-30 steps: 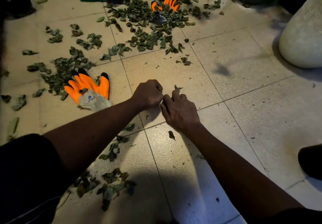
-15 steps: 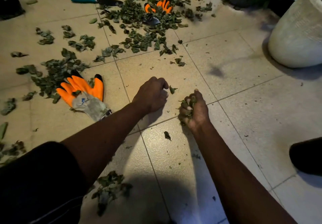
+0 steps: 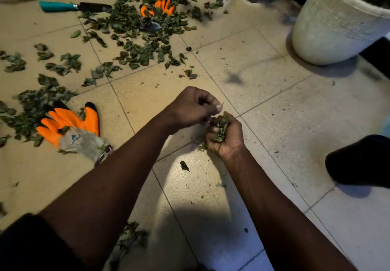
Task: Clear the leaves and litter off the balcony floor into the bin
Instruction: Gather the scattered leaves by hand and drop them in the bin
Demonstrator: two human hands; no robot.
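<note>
Swung left hand (image 3: 194, 108) in beside right hand (image 3: 229, 142), fingers curled, pinch unclear; gripped clump of leaves (image 3: 220, 128) in right. Cleared only a patch of floor (image 3: 274, 112); saw no bin.

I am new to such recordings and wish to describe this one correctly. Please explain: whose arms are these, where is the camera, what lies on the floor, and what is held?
No machine here: a person works with two bare hands. The pictures come from a camera worn on the head, looking down. The right hand is cupped round a bunch of leaves. The left hand, fingers curled, is beside it; whether it pinches anything is too blurred to tell. On the tiled floor lie scattered leaves, a near orange glove, a far orange glove among the leaves, and a trowel with a teal handle. A white pot stands at the upper right. No bin is in view.
</note>
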